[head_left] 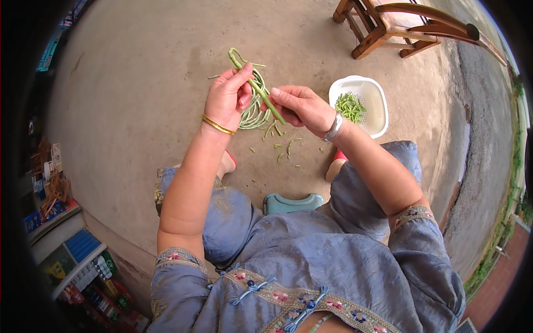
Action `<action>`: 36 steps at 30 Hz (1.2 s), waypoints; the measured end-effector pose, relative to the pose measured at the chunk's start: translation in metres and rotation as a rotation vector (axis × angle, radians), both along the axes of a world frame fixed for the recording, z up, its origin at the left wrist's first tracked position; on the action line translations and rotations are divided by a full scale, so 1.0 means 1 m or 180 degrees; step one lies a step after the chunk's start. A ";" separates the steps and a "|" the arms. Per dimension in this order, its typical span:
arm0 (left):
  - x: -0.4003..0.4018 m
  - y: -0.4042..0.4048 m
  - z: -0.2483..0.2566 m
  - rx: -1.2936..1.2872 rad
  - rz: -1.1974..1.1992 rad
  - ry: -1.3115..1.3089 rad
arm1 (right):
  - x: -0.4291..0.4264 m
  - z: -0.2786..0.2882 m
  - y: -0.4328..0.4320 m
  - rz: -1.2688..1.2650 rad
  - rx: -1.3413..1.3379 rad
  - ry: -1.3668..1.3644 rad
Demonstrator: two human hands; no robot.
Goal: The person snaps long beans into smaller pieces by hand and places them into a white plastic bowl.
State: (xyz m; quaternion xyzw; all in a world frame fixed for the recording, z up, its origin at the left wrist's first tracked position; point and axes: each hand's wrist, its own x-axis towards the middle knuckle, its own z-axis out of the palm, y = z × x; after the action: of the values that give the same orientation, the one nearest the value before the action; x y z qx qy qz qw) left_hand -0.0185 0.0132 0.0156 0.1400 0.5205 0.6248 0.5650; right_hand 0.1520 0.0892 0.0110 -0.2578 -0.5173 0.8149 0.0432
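Observation:
A long green bean (263, 96) is pinched between the thumb and fingers of my left hand (231, 91), its upper part bent over in a loop. My right hand (302, 106) grips the same bean nearer its lower end. Behind the hands, a bundle of long beans (254, 114) lies on the concrete floor, partly hidden by them. Short bean pieces (351, 107) lie inside a white plastic basket (382, 112) to the right. Bean scraps (289, 145) are scattered on the floor below the hands.
A wooden chair (374, 35) stands at the upper right. The edge of a blue-green plastic stool (291, 204) shows between my knees. At the lower left are shelves (79, 266) with packaged goods. Beyond the concrete on the right runs a gravelly strip (479, 175).

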 end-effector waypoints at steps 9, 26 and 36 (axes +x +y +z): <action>-0.003 -0.001 -0.001 -0.0082 -0.0055 -0.0901 | 0.000 -0.005 -0.009 0.0109 0.1637 0.0237; 0.010 -0.003 0.000 0.0134 -0.0108 -0.0454 | 0.007 0.005 0.009 -0.0736 0.0830 0.0473; 0.011 -0.004 -0.004 -0.0056 -0.0252 -0.0982 | 0.004 -0.005 -0.003 0.0246 0.0601 -0.0040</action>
State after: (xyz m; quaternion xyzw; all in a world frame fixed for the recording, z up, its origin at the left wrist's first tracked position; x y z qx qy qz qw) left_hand -0.0079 0.0095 0.0115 0.0578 0.4270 0.6116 0.6635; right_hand 0.1556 0.0864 0.0058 -0.2375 -0.6016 0.7620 0.0326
